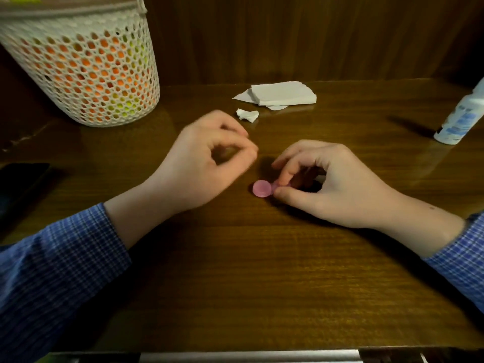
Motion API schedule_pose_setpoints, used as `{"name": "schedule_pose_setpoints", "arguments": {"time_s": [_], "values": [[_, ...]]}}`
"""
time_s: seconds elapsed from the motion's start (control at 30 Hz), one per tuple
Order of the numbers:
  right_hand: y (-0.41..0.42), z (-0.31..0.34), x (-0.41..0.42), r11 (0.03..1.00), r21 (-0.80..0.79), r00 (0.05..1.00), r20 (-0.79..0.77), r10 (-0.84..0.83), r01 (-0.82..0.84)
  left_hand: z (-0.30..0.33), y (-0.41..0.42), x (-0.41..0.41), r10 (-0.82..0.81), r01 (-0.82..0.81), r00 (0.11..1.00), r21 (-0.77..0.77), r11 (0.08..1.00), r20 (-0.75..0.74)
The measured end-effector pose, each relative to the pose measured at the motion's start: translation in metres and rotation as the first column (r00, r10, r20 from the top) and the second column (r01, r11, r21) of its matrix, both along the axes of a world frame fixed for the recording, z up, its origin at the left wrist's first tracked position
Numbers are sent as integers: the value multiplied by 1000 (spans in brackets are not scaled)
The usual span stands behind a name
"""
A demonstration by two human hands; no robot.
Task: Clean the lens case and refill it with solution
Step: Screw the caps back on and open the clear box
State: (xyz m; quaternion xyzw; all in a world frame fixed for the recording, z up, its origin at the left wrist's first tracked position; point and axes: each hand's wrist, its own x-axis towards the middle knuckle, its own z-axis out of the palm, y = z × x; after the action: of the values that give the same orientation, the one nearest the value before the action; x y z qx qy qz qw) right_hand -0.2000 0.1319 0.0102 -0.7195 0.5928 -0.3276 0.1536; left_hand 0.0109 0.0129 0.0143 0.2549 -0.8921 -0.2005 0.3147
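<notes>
Glossy dark wood tabletop (235,271). Pink plastic lens case (262,188), round lobes, lies mid-table. Right hand (332,184) pinches the case's right part between thumb and curled forefinger. Left hand (207,163), motion-blurred, fingers curled toward thumb; whether it holds anything I cannot tell. Far edge: folded white tissues (282,94), a crumpled scrap (247,115). White solution bottle (461,119) near right edge. Perforated white basket (86,66) at far-left corner.

The left hand (209,158) is motion-blurred — whether it pinches anything is unclear. The right hand (330,184) hides half the case (262,188); the bottle (461,119) is cut off.
</notes>
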Motion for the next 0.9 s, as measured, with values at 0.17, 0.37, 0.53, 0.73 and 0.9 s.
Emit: {"name": "schedule_pose_setpoints", "arguments": {"time_s": [0.17, 0.37, 0.53, 0.73, 0.9], "values": [[-23, 5, -9, 991, -58, 980, 162, -113, 124, -3, -46, 7, 368, -367, 919, -34, 930, 140], [-76, 3, -11, 971, -65, 964, 147, -221, 232, -12, -63, -2, 253, -275, 934, 55, 960, 251], [-78, -1, -2, 974, -164, 988, -8, -157, 153, -11, -51, -5, 183, -194, 974, 78, 978, 134], [-54, 7, -2, 903, -424, 986, -166, -9, -64, -3, -14, -9, 25, 0, 995, 259, 966, -94], [-45, 13, -5, 872, -464, 965, -259, 37, -158, 1, -3, -9, 31, 26, 985, 320, 947, -171]]}}
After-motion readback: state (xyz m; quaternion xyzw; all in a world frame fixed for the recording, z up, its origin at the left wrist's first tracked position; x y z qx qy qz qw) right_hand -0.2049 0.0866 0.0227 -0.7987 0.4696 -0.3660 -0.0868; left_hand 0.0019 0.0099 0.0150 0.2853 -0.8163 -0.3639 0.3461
